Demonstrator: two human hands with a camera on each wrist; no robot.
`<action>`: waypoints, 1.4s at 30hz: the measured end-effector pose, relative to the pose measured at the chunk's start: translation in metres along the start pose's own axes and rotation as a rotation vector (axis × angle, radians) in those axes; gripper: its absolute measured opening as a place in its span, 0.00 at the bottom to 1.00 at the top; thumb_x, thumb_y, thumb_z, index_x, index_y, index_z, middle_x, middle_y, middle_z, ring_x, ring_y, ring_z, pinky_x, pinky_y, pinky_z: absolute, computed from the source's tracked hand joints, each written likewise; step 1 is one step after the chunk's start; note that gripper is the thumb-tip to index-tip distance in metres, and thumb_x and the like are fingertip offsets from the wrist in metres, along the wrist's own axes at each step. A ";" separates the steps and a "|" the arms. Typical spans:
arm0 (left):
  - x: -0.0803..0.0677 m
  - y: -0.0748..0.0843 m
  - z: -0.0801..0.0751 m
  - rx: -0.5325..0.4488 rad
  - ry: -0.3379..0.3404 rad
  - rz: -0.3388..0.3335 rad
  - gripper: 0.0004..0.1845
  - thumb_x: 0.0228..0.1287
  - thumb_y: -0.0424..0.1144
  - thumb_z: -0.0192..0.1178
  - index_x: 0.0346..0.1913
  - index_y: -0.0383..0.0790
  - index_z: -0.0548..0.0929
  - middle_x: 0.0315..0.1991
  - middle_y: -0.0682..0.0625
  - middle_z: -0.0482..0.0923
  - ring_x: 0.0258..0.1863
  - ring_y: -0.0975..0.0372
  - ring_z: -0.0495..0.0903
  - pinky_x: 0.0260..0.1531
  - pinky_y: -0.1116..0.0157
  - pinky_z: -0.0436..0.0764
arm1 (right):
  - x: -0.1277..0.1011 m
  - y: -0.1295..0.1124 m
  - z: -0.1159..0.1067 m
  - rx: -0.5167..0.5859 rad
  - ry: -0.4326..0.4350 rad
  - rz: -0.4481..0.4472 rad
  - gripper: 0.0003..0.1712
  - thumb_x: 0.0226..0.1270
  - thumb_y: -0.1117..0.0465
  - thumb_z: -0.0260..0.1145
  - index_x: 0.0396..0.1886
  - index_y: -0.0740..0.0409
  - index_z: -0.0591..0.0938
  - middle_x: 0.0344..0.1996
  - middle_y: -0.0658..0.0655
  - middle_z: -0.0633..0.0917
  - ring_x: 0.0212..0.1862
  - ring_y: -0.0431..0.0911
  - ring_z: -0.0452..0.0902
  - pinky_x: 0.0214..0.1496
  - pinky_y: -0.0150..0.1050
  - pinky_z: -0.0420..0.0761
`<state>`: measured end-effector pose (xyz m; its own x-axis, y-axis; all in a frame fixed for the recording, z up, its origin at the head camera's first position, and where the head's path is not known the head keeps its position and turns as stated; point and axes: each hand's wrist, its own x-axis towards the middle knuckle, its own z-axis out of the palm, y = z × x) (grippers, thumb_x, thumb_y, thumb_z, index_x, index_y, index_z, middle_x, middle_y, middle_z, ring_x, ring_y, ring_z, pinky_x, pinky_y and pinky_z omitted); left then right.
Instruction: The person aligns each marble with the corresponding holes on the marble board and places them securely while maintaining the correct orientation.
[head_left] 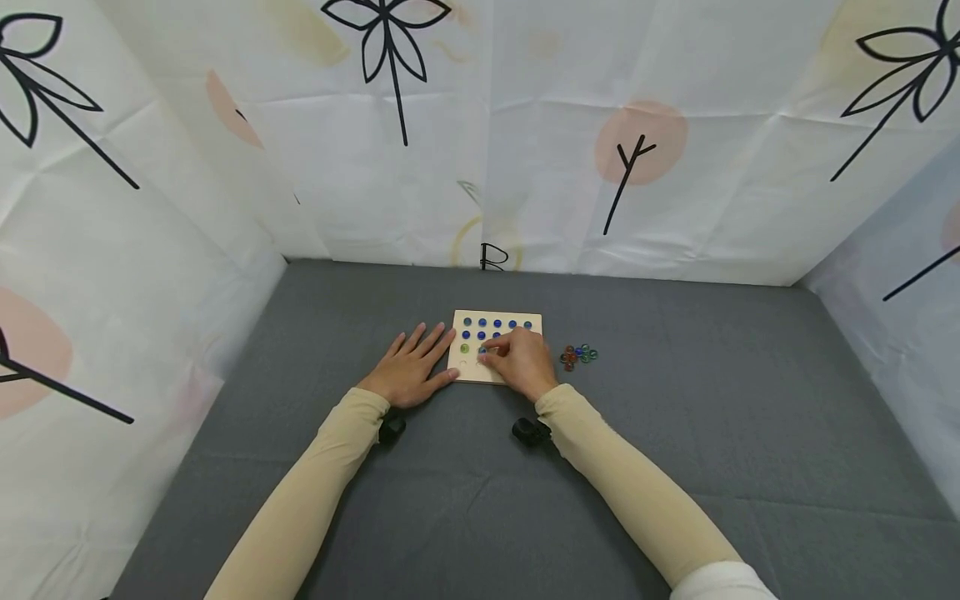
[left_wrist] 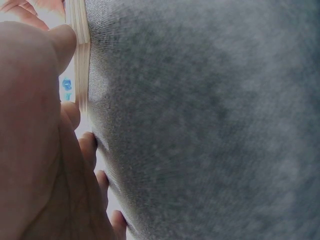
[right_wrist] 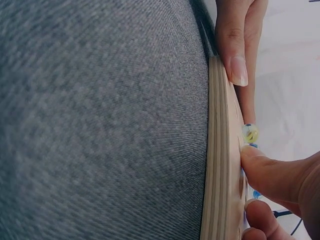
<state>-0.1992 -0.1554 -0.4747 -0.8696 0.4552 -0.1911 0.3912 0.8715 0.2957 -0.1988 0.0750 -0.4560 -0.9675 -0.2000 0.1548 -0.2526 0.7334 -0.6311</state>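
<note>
A pale wooden board [head_left: 480, 376] with rows of round hollows lies on the grey cloth. Blue marbles [head_left: 482, 322] fill its far rows, and a yellow-green marble [head_left: 465, 348] sits at the left of the third row. My left hand [head_left: 405, 375] lies with fingers spread, its thumb and fingertips at the board's left edge. Over the board, my right hand [head_left: 527, 363] pinches a blue marble [head_left: 482, 351] between thumb and forefinger, beside the yellow-green one. The palm and fingers hide the board's right part. In the right wrist view, the right thumb [right_wrist: 260, 162] is right at the board's surface.
A small cluster of loose marbles [head_left: 569, 358], reddish-brown, blue and green, lies on the cloth just right of the board. White printed fabric [head_left: 540, 192] hangs behind the table and at both sides. Dark wrist cameras [head_left: 531, 432] sit under both wrists.
</note>
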 end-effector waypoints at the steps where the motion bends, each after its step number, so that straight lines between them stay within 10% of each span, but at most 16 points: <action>1: 0.000 0.001 -0.001 -0.003 -0.001 0.000 0.40 0.79 0.64 0.41 0.83 0.49 0.45 0.83 0.48 0.41 0.81 0.48 0.36 0.77 0.44 0.36 | 0.000 0.000 0.000 0.001 0.000 0.006 0.11 0.61 0.54 0.78 0.42 0.52 0.93 0.24 0.52 0.85 0.26 0.44 0.76 0.27 0.40 0.74; 28: -0.003 0.005 -0.005 -0.006 -0.006 -0.001 0.41 0.79 0.65 0.40 0.83 0.50 0.45 0.83 0.47 0.41 0.81 0.48 0.36 0.77 0.45 0.36 | 0.000 -0.001 0.002 0.034 0.035 0.030 0.13 0.61 0.54 0.78 0.42 0.56 0.93 0.18 0.50 0.82 0.18 0.42 0.68 0.19 0.36 0.65; 42: -0.002 0.003 -0.002 0.002 0.001 -0.003 0.40 0.79 0.64 0.41 0.83 0.50 0.44 0.83 0.49 0.40 0.81 0.49 0.35 0.77 0.45 0.35 | -0.013 0.000 -0.015 0.073 0.042 0.000 0.14 0.63 0.55 0.78 0.45 0.56 0.92 0.32 0.56 0.86 0.27 0.46 0.77 0.26 0.39 0.74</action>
<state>-0.1969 -0.1543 -0.4718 -0.8711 0.4525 -0.1910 0.3893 0.8732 0.2934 -0.1859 0.0876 -0.4465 -0.9677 -0.1714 0.1851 -0.2521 0.6836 -0.6849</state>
